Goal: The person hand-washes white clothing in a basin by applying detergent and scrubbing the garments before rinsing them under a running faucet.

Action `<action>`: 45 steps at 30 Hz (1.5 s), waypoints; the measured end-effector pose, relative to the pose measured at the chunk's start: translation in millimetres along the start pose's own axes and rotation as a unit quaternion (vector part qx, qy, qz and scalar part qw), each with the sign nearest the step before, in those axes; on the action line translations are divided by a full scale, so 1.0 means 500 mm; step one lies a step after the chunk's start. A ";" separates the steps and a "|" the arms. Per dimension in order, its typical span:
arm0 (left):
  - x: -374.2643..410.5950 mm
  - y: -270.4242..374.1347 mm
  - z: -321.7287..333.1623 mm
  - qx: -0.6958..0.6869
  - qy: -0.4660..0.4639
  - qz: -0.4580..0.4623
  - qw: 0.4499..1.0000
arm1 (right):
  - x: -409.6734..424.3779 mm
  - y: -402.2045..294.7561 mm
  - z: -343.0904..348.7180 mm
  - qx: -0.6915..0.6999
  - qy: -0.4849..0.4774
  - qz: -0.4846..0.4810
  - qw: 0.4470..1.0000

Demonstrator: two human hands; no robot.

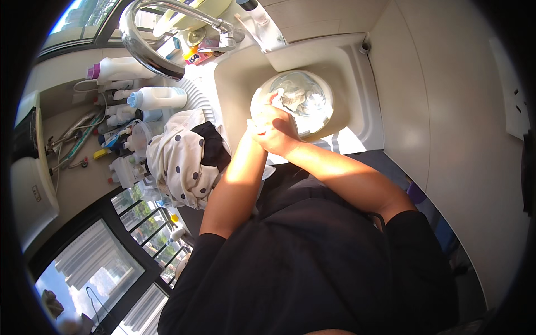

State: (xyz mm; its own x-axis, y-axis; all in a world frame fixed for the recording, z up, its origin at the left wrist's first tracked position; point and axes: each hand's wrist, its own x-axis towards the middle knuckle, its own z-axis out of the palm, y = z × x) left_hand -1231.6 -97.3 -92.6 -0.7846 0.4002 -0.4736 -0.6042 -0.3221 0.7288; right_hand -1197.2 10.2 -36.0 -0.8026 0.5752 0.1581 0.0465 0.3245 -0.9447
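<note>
My left hand and my right hand are pressed together over the near left rim of a white round basin. My right hand overlaps the left, and strong sunlight washes out the fingers. Pale crumpled cloth lies in the water of the basin, and a bit of it shows right beside my fingertips. Whether either hand grips cloth is hidden by the overlap and glare. The basin stands inside a light-coloured sink.
A chrome faucet arches at the upper left. Polka-dot cloth and black cloth are heaped left of the sink. A white jug with a blue cap lies among several bottles. A wall borders the sink's right side.
</note>
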 end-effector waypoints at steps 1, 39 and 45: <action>-0.008 0.040 0.063 -0.021 0.027 -0.078 0.996 | 0.012 0.011 0.000 -0.008 -0.003 0.000 1.000; -0.010 0.114 0.138 -0.095 0.045 -0.294 0.950 | 0.078 0.034 -0.025 0.050 0.005 0.155 0.987; 0.047 0.038 0.022 -0.149 -0.023 -0.204 0.967 | 0.005 0.028 0.019 0.072 0.021 -0.022 0.997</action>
State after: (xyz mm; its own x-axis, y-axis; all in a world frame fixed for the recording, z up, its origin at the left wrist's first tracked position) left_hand -1259.7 -84.7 -84.3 -0.4687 0.5816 -0.6649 -0.8813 -0.3595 0.3068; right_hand -1204.2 9.0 -51.9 -0.7768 0.5938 0.2097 -0.0776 0.2402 -0.9676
